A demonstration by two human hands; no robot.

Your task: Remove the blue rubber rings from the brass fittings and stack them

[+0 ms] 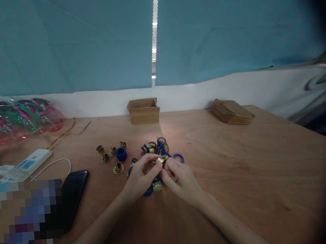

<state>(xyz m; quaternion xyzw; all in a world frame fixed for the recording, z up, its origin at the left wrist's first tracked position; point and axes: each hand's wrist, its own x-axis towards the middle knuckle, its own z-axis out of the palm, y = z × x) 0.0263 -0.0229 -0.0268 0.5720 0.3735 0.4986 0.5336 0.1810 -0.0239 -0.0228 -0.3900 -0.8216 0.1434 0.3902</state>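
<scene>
My left hand [140,178] and my right hand [183,178] meet over a loose pile of brass and blue parts. Between their fingertips is a small brass-coloured metal piece [160,160]; the left thumb and fingers pinch it, and the right fingertips close on its right side. Fingers cover part of it. Brass pieces with blue rings [150,148] lie just beyond my hands. A single blue ring [178,158] rests by my right fingers. Another brass piece [157,186] sits below the hands. To the left are several flanged brass pieces [118,168] and a stack of blue rings [121,154].
An open cardboard box [144,114] stands at the back, and a second carton [231,111] lies at the back right. On the left are a power strip [31,164], a black phone [75,192], tweezers [84,127] and bagged plastic items [21,118].
</scene>
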